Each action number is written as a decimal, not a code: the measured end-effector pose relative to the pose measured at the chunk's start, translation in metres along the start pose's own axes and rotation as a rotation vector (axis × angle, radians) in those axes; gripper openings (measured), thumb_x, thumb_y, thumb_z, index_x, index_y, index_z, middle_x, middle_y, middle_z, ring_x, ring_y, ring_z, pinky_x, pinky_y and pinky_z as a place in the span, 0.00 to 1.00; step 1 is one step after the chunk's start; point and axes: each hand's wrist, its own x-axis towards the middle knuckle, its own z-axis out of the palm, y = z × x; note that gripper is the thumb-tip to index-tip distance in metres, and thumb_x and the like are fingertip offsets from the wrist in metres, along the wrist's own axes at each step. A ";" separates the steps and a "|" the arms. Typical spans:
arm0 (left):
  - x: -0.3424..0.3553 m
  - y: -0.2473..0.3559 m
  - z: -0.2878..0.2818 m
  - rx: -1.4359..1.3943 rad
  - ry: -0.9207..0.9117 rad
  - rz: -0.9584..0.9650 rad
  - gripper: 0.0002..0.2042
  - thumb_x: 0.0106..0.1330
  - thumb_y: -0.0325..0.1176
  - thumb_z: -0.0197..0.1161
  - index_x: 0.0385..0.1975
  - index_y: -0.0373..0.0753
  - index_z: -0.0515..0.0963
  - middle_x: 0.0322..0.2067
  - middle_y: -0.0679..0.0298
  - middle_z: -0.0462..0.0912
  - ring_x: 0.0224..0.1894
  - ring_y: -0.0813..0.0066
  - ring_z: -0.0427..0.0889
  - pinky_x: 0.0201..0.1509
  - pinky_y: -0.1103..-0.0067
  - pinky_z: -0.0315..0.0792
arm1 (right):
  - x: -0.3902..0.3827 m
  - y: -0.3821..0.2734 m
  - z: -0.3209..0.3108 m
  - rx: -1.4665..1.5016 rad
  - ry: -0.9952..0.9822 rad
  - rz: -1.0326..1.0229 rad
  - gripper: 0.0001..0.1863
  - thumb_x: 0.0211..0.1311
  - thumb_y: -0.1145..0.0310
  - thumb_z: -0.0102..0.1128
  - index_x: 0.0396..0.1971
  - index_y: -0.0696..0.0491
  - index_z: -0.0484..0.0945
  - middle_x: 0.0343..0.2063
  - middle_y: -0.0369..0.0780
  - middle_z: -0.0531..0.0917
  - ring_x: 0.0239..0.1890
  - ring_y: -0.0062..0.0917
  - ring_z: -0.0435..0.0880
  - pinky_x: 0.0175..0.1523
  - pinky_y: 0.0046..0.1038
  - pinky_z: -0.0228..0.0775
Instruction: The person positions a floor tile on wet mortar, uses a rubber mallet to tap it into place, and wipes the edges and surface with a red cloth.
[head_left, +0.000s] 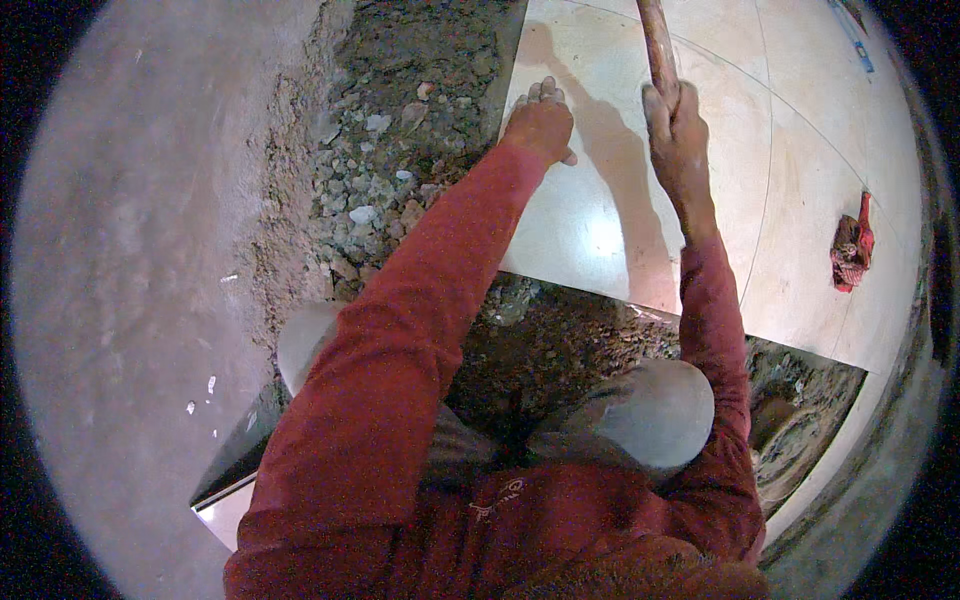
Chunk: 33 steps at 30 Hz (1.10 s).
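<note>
My left hand [543, 122] lies on a pale, glossy floor tile [575, 225] near its left edge, fingers stretched forward and thumb apart. Nothing is in it. Wrapped round a brown wooden handle [657, 45] is my right hand [677, 125], held over the tiles to the right. The handle runs up out of the picture, so the tool's other end is hidden. Both arms wear red sleeves, and the right arm casts a long shadow across the tile.
Loose soil and broken stones [385, 150] border the tile on the left, with more rubble [560, 340] between my knees. A red cloth bundle [852, 248] rests on the right-hand tiles. A blue tool [862, 55] lies far right. Beside my left leg shows another tile's corner [222, 508].
</note>
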 end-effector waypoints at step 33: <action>0.017 0.013 -0.005 0.054 -0.120 -0.087 0.50 0.44 0.47 0.86 0.66 0.27 0.70 0.75 0.39 0.56 0.75 0.44 0.62 0.73 0.56 0.66 | 0.049 0.061 0.050 -0.107 -0.077 -0.098 0.23 0.76 0.47 0.53 0.44 0.56 0.71 0.33 0.61 0.84 0.38 0.62 0.84 0.42 0.55 0.76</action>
